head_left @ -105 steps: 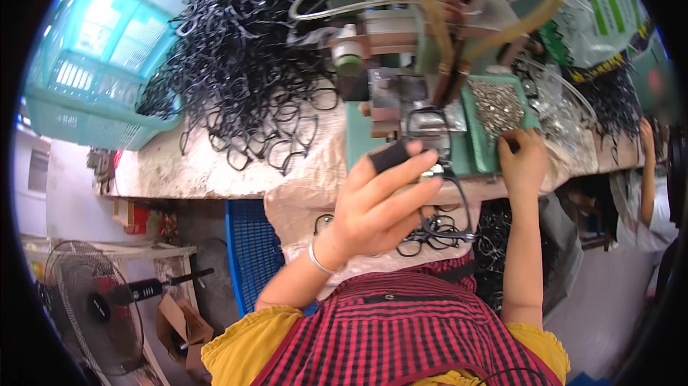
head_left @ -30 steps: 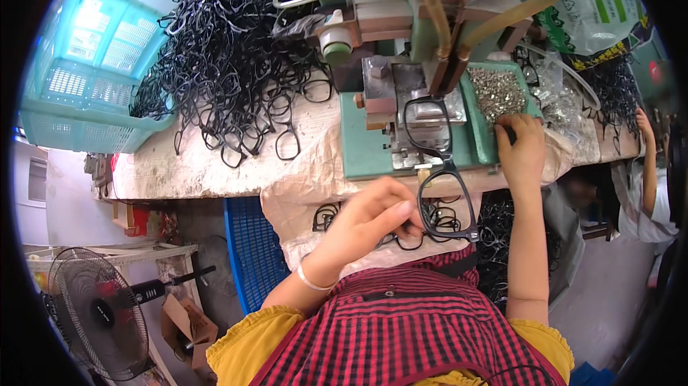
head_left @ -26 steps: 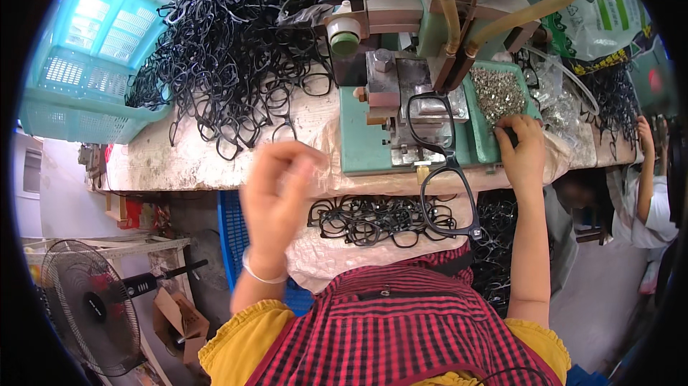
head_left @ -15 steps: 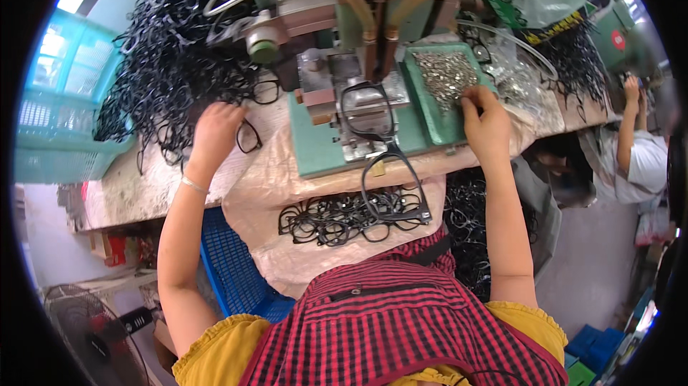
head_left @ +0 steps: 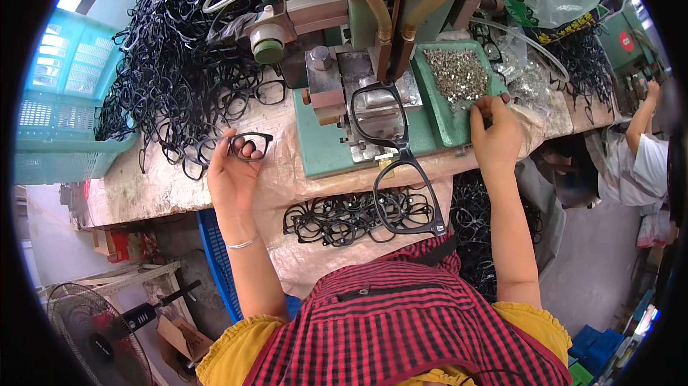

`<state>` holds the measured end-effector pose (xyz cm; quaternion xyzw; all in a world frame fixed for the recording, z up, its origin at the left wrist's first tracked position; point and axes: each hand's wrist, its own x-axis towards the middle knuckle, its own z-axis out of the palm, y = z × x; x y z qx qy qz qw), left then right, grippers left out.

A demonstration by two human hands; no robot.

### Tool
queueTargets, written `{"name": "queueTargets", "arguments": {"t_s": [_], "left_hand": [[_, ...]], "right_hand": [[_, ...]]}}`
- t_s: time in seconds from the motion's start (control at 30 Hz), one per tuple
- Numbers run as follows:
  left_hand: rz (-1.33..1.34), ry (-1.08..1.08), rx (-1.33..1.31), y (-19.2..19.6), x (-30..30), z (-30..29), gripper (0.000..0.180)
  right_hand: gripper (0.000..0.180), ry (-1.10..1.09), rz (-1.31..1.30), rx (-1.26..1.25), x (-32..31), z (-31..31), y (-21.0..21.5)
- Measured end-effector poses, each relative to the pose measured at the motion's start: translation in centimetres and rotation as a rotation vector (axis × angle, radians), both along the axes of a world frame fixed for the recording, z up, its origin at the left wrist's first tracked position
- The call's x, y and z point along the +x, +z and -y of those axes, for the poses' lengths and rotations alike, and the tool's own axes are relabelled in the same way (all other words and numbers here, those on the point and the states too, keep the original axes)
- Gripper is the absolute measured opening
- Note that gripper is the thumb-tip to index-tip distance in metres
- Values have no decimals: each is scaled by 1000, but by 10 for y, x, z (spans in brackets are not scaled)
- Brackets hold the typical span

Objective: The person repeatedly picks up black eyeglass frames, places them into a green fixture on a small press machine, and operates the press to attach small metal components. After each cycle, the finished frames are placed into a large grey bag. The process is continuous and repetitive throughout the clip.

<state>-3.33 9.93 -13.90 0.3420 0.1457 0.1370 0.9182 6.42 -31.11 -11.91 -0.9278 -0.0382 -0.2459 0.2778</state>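
Left hand (head_left: pixel 233 171) gripping frame (head_left: pixel 240 146) at nine o'clock | right hand (head_left: pixel 494 135) pinching in screw tray (head_left: pixel 459 78) at two | another frame (head_left: pixel 390 149) sitting on press (head_left: pixel 358 63); pile (head_left: pixel 172 63) awaiting, finished ones (head_left: pixel 344 214) lying at six

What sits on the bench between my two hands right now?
In the head view, between the left hand holding a black glasses frame and the right hand at the tray of small metal parts: the green press machine, another black frame on it.

1 head-worn fisheye view looks steeply down from close above the tabletop (head_left: pixel 143 192), facing forward over the person's lap toward the machine (head_left: pixel 358 49); straight edges bend near the dark round rim.
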Motion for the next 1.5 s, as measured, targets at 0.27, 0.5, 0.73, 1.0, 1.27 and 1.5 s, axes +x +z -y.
{"name": "queueTargets", "arguments": {"t_s": [0.27,0.5,0.73,1.0,1.27,1.5], "left_hand": [[396,390,803,119,-3,74,26],[694,-843,1062,123,-13,143,11],[269,-129,559,108,-34,95,17],[445,189,645,140,13,101,14],[667,347,1024,173,49,110,22],[824,311,1180,152,45,111,7]], "right_hand": [[9,28,-87,75,-1,12,14],[11,58,34,-117,5,-4,11],[10,179,-250,1055,-1,-7,31],[7,452,202,632,2,-108,78],[48,578,112,1016,-6,-123,71],[49,625,-73,895,-36,-105,108]]}}
